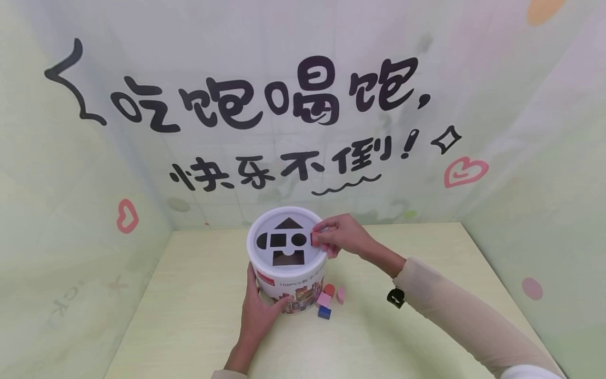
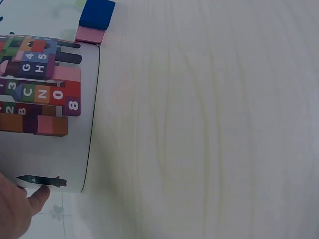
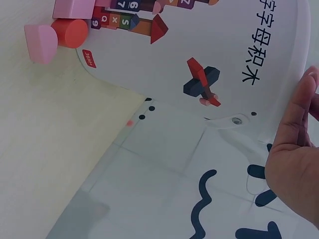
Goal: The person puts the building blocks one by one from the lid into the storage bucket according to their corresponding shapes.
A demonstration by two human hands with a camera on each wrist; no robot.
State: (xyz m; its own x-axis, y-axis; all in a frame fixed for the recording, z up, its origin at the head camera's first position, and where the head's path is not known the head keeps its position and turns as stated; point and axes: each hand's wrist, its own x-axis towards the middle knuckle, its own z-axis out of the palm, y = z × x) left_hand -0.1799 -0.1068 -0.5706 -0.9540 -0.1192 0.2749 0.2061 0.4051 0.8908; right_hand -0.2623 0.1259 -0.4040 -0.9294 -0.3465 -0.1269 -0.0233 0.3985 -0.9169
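A white bucket (image 1: 267, 281) printed with letter blocks stands on the table. Its white lid (image 1: 261, 258) has several shaped holes: a triangle, a square, a circle and others. My left hand (image 1: 259, 310) holds the bucket's left side, thumb across the front and fingers partly hidden behind it. At the lid's right edge, my right hand (image 1: 347, 235) pinches a small red block (image 1: 314, 239) over the rightmost hole; the fingers hide most of the block. In the right wrist view, that hand (image 3: 294, 144) is beside the bucket's rim with the block out of sight.
By the bucket's lower right lie a red cylinder (image 1: 329, 289), a pink block (image 1: 324, 300), a pink half-round block (image 1: 341, 296) and a blue block (image 1: 324, 312). Behind the table (image 1: 180, 316) rises a printed backdrop (image 1: 265, 42). A black clip-like object (image 1: 395, 298) hangs by the right sleeve.
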